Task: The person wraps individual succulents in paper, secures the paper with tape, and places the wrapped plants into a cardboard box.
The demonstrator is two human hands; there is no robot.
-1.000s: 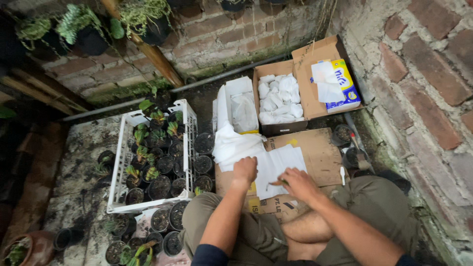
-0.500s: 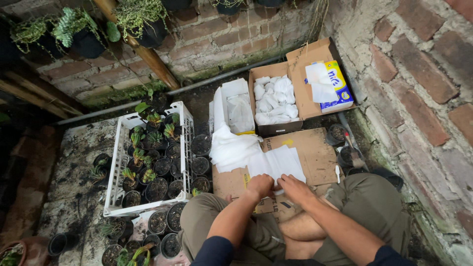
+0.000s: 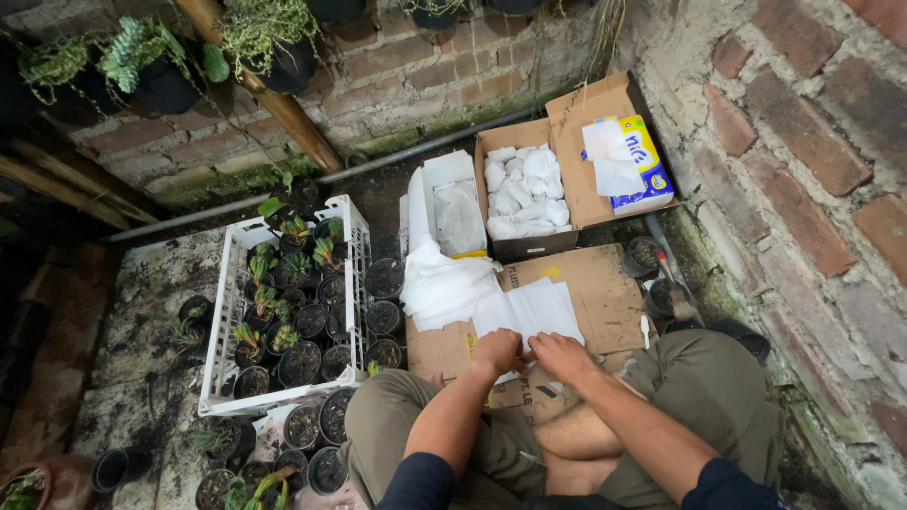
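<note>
Both hands drawn nearer since prior frame, now meeting at near edge of white tissue sheet [image 3: 529, 312].
Left hand [image 3: 498, 352] and right hand [image 3: 562, 357] curled, fingertips pinching sheet on flattened cardboard [image 3: 605, 293]; keep edges aligned, press flat, fold evenly.

A backyard plant-potting corner, tucked outdoors between mossy brick walls [image 3: 425, 76]. A white crate [image 3: 227, 312] of small potted succulents sits on the left, hanging pots [image 3: 161, 80] line the far wall, and flattened cardboard [image 3: 605, 293] covers the dirt floor.

Left hand [image 3: 497, 351] and right hand [image 3: 563, 358] — fingers curled, side by side.
</note>
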